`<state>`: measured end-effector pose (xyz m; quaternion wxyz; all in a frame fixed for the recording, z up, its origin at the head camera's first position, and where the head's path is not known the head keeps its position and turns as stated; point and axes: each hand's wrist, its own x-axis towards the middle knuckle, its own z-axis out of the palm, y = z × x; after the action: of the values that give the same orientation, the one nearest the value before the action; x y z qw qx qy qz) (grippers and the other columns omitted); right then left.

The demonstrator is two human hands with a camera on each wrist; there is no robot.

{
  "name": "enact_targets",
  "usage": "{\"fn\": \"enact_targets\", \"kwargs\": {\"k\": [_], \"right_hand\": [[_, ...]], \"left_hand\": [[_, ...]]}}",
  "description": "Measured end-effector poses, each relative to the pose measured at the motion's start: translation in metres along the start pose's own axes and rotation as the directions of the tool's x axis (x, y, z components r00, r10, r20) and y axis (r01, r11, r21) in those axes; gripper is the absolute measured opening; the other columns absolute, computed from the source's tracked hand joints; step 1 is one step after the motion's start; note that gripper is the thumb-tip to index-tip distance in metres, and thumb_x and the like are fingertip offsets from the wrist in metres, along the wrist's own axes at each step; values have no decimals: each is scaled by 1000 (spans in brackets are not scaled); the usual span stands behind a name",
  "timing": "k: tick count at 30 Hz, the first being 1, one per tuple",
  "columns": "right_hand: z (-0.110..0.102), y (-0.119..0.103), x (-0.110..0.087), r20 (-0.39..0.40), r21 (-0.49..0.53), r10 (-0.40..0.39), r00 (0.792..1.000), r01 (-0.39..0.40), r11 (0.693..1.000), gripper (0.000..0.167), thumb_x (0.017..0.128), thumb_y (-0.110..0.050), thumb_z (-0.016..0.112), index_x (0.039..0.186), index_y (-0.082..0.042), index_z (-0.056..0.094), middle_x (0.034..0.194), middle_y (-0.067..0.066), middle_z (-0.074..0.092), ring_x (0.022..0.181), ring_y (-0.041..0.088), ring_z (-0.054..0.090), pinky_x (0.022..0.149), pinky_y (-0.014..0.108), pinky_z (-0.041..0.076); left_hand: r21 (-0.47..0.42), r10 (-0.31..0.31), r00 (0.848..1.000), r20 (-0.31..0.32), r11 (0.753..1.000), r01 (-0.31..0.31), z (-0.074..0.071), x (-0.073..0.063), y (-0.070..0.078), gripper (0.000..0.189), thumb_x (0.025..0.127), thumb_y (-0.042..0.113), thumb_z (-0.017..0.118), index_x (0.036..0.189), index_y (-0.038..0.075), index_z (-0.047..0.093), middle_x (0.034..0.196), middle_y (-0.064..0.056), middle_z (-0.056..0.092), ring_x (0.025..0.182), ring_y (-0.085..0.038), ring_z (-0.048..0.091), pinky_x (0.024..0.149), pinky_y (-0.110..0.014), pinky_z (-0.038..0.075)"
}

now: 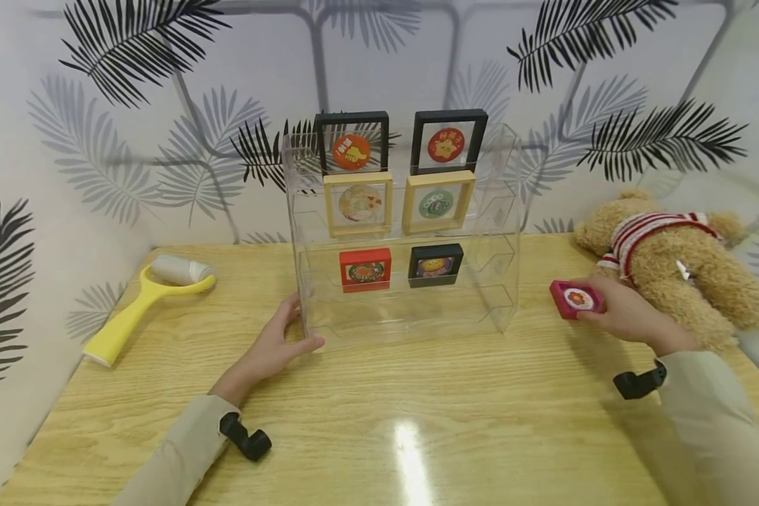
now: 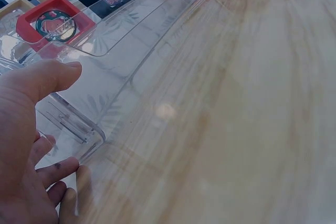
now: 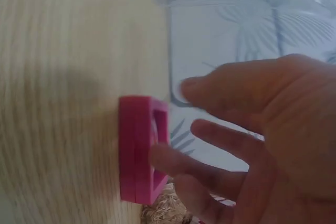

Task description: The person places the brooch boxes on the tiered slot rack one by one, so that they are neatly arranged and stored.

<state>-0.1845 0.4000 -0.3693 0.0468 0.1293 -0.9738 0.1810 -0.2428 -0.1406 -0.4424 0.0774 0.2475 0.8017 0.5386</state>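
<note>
A clear acrylic display rack (image 1: 411, 316) stands on the table with small square frames on its tiers. My left hand (image 1: 272, 351) holds its lower left corner; in the left wrist view the thumb (image 2: 58, 77) lies in front and the fingers (image 2: 60, 171) bend at the side. At the right, my right hand (image 1: 626, 313) is at a small pink frame (image 1: 569, 301) with a flower picture. The right wrist view shows loosely spread fingers (image 3: 210, 174) over the pink frame (image 3: 137, 150), the thumb apart from it.
Black frames (image 1: 449, 140), wooden frames (image 1: 439, 202), a red frame (image 1: 365, 270) and a small black frame (image 1: 435, 267) sit in the rack. A yellow-handled lint roller (image 1: 129, 316) lies left. A teddy bear (image 1: 670, 267) lies at the right by the leaf-patterned wall (image 1: 405, 63).
</note>
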Motion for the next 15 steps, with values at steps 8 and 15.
{"fn": "enact_targets", "kwargs": {"k": [8, 15], "right_hand": [[1, 9, 10, 142, -227, 95, 985, -61, 972, 76, 71, -11, 79, 135, 6, 42, 127, 35, 46, 106, 49, 53, 80, 61, 47], [0, 18, 16, 206, -283, 210, 956, -147, 948, 83, 67, -7, 77, 138, 7, 36, 134, 36, 38, 105, 51, 53, 78, 61, 48]], "left_hand": [[0, -11, 1000, -4, 1000, 11, 2, -1, -1, 81, 89, 16, 70, 153, 18, 20, 156, -15, 25, 141, -41, 28, 112, -62, 21], [-6, -20, 1000, 0, 1000, 20, 0, 0, 0, 81, 89, 15, 70, 153, 18, 21, 156, -15, 24, 141, -41, 27, 112, -63, 20]]}}
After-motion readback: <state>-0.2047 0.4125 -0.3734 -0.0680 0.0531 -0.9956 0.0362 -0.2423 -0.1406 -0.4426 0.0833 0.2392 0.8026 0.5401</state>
